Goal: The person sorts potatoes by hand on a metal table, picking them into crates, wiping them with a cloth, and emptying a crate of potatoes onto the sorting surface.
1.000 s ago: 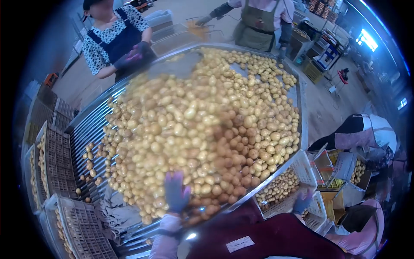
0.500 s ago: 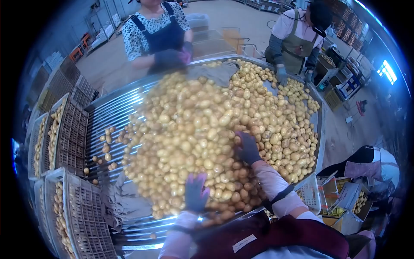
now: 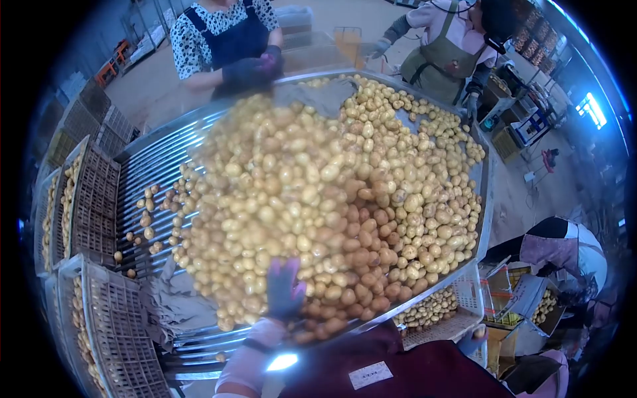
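Gloved in grey and pink, my left hand (image 3: 285, 290) rests on the near edge of the potato heap (image 3: 265, 205), fingers apart and holding nothing. My right hand (image 3: 471, 340) is low at the right, beside the rim of a white crate (image 3: 470, 289) of potatoes, with its fingers around a small brownish potato (image 3: 479, 332). The heap covers much of the metal sorting table, and its middle is blurred. Darker potatoes (image 3: 363, 255) lie in the part nearest my body.
Metal rollers (image 3: 159, 166) run along the table's left side, beside stacked crates of potatoes (image 3: 99, 205). Two co-workers in aprons stand across the table. Another person (image 3: 557, 249) bends near crates at the right. A grey cloth (image 3: 179, 302) lies at the near left.
My right hand has left the heap and moved down to the crate. My left hand stays on the potatoes. The co-worker in green has lifted one hand off the table.
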Demonstrator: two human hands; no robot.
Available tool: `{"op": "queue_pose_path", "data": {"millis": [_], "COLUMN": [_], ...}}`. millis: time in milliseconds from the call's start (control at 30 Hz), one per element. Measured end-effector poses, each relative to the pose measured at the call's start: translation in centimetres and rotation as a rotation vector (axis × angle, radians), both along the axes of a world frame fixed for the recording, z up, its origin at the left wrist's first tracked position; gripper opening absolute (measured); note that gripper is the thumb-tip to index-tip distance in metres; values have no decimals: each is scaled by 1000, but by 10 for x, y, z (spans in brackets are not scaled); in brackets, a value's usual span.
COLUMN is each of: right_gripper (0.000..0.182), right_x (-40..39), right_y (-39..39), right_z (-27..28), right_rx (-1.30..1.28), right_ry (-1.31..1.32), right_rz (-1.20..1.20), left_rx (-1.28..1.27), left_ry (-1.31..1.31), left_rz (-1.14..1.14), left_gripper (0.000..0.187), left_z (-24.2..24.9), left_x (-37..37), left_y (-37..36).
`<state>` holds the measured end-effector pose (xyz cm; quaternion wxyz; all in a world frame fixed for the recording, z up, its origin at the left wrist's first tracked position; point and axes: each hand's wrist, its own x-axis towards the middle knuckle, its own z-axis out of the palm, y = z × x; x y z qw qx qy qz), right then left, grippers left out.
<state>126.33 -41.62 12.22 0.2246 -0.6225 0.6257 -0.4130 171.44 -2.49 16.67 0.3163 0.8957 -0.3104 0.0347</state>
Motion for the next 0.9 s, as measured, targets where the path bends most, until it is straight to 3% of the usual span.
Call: {"op": "queue_pose_path", "data": {"millis": [133,167,267,300,333,367,467,567,633,700,833,900], "right_gripper": [75,75,74,70,66,65,69,66,63,58,43,36], "right_x": [-19,5,166,223,282,325,438,492,498,496,476,469], "right_y": [-36,-28,37,39,59,64,77,96,97,93,90,79], "right_z": [-90,-85,14,36,60,85,68,81,88,99,120,105], "right_rx": [-16,-14,14,-224,13,-268,-443,-212,-218,-224,52,-34], "right_ry": [-310,-261,-11,44,-271,59,231,786,855,839,880,709], "right_rz": [213,222,362,680,903,1118,1370,1264,1299,1366,1353,1435], "left_rx": [-20,-32,-44,-50,-55,-59,-133,-218,87,25,-46,-98], "left_ry": [-18,-23,-16,-17,-18,-19,216,450,-89,-41,-67,175], "left_rz": [14,12,1,-2,-2,0,10,32,-35,0,44,-119], "left_gripper": [58,58,58,58,58,58,57,57,57,58,49,42], "left_z": [-1,-1,2,3,1,-3,-34,-68,-31,0,18,3], "left_x": [-1,-1,0,0,0,1,4,12,6,3,-6,-11], "left_y": [0,0,1,1,1,2,4,4,4,1,-2,10]}}
